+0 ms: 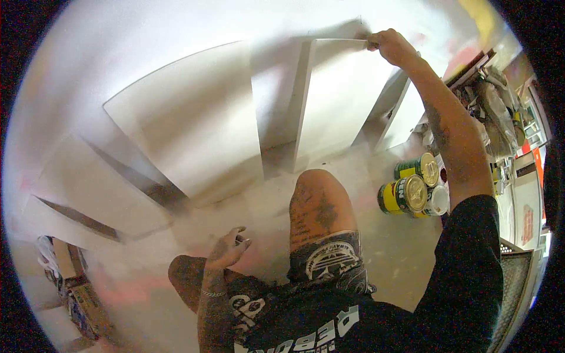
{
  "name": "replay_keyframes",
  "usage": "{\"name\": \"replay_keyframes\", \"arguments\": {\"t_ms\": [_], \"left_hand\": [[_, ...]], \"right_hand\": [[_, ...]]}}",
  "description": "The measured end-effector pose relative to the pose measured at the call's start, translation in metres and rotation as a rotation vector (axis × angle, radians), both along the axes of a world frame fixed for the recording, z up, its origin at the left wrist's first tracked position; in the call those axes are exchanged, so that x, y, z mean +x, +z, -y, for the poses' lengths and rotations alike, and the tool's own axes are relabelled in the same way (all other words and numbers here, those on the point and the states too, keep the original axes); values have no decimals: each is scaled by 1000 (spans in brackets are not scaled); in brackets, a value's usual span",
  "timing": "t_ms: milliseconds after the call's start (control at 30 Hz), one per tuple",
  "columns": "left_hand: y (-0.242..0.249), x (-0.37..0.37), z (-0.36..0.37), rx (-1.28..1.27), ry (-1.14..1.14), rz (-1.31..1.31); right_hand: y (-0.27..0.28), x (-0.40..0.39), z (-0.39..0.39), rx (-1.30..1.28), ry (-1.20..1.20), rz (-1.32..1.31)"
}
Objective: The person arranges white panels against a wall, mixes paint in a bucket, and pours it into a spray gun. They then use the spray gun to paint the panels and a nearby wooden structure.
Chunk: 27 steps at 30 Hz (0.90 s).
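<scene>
My right hand point(388, 47) is raised at arm's length, its fingers closed on the top right corner of a white panel point(341, 100). That panel stands upright, tilted against the pale wall behind it, with one narrow edge turned toward me. My left hand point(228, 249) hangs low above my lap, fingers loosely bent and apart, and I see nothing in it. A wider white panel point(194, 117) leans to the left of the held one. Another white panel point(402, 120) stands just to the right, partly behind my arm.
More pale panels point(112, 188) lean at the far left. Paint cans point(402, 195) with yellow and green labels stand on the floor beside my right knee. Cardboard boxes point(88, 309) sit at lower left. Cluttered items point(491, 112) fill the right side, above a perforated metal panel point(518, 282).
</scene>
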<state>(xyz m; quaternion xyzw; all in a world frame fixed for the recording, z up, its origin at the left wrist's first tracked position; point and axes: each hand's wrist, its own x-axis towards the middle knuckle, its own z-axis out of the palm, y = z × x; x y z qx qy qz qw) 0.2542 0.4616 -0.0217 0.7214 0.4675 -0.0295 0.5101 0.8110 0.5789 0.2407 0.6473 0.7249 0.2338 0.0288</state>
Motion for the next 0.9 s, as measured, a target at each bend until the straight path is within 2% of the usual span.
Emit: {"name": "replay_keyframes", "arguments": {"t_ms": [100, 200, 333, 400, 567, 633, 700, 800, 900], "left_hand": [[0, 3, 0, -8, 13, 10], [-8, 1, -2, -13, -1, 17], [-8, 1, -3, -27, 12, 40], [-6, 1, -4, -26, 6, 26], [-13, -3, 0, 2, 3, 15], [-8, -3, 1, 117, -38, 19], [-12, -4, 1, 82, -16, 55], [-13, -7, 2, 71, -11, 88], [-5, -7, 3, 123, -36, 59]], "right_hand": [[6, -11, 8, -3, -65, -133], [5, -4, 2, -49, -97, -9], [7, -2, 4, -61, -64, -34], [13, -16, 11, -84, -135, -47], [1, 3, 9, -27, -52, -54], [0, 5, 10, -23, -54, -64], [2, 8, 11, -25, 48, -71], [1, 4, 12, 11, 31, -182], [6, 2, 11, -41, 22, -143]]}}
